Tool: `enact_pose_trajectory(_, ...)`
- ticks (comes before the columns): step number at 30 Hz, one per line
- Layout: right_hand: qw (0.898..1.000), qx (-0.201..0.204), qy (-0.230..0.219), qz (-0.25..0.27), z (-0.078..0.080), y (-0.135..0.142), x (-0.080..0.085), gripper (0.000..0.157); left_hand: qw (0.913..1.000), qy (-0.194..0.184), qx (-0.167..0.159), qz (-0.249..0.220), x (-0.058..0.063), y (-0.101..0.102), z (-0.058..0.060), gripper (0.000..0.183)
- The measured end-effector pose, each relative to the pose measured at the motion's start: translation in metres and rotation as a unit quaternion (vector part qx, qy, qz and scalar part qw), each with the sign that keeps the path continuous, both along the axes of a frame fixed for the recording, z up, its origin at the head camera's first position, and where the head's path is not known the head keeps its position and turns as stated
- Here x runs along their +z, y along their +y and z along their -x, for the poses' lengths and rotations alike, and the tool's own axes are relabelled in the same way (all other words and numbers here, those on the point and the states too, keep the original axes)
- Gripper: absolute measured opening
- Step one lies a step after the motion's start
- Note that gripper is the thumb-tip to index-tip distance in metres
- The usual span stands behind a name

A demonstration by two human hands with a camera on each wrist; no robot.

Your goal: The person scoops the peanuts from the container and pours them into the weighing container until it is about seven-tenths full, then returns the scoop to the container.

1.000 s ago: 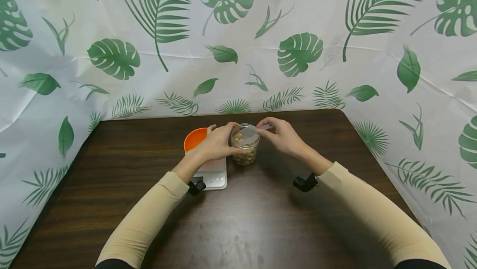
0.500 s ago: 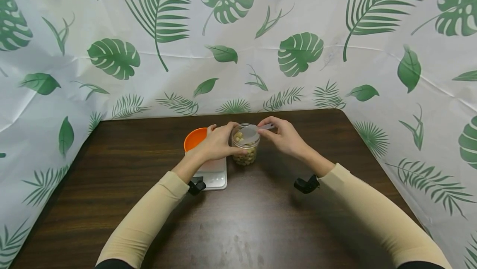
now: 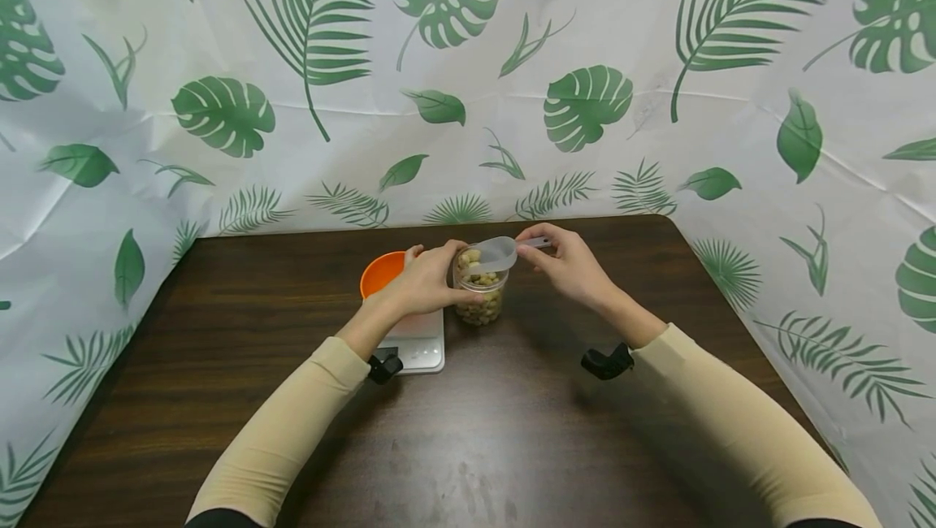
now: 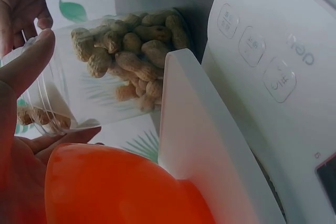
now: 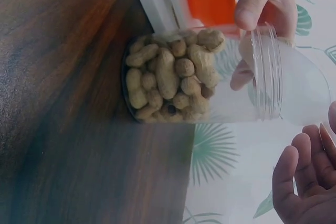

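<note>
**Scale [image 3: 422,359] and jar [image 3: 488,305] side by side on a dark table [image 3: 468,439]**

The table in front of me is a deep brown, its wood grain running in darker streaks across the surface. Its far right corner is rounded off, and overhead light leaves a pale sheen on the nearer middle, with some faint smudges showing there.

Around the middle of its width, nearer the far edge, lies the white scale, partly hidden from above; its face has printed buttons and a dark display. Just beside it, on the right, the clear jar stands with its mouth up and uncovered, unshelled peanuts [image 5: 173,77] heaped in its lower part.
</note>
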State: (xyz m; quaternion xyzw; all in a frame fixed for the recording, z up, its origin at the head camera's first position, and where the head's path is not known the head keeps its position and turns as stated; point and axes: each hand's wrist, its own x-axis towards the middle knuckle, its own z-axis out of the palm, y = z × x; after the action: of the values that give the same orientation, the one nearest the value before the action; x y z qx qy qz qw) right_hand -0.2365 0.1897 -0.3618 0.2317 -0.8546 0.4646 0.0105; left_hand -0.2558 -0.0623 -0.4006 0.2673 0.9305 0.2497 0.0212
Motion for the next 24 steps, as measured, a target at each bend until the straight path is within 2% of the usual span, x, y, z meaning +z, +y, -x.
enact_pose_trajectory(4, 1.000, -0.004, 0.001, 0.006, 0.007, 0.005, -0.011, 0.028, 1.0000, -0.002, 0.000, 0.001, 0.000, 0.000, 0.000, 0.085)
enact_pose_trajectory(10, 0.999, -0.017, -0.022, 0.022, -0.010, 0.000, 0.010, 0.026, 0.9999, -0.005, 0.003, 0.009, 0.001, 0.000, -0.001, 0.088)
enact_pose_trajectory(11, 0.999, -0.018, -0.025, 0.025, -0.010, 0.001, 0.010, 0.026, 0.9999, -0.005, 0.003, 0.009, 0.001, 0.000, -0.001, 0.088)
enact_pose_trajectory(13, 0.999, -0.018, -0.028, 0.032, -0.008, 0.004, 0.006, 0.026, 0.9999, -0.003, 0.003, 0.010, 0.001, 0.001, 0.000, 0.088)
enact_pose_trajectory(20, 0.997, -0.029, -0.044, 0.060, 0.010, 0.019, -0.022, 0.029, 0.9999, 0.001, 0.006, 0.013, 0.001, 0.001, 0.000, 0.089)
enact_pose_trajectory(24, 0.996, -0.031, -0.042, 0.067, 0.012, 0.022, -0.028, 0.031, 0.9999, 0.001, 0.007, 0.016, 0.000, 0.001, 0.000, 0.089)
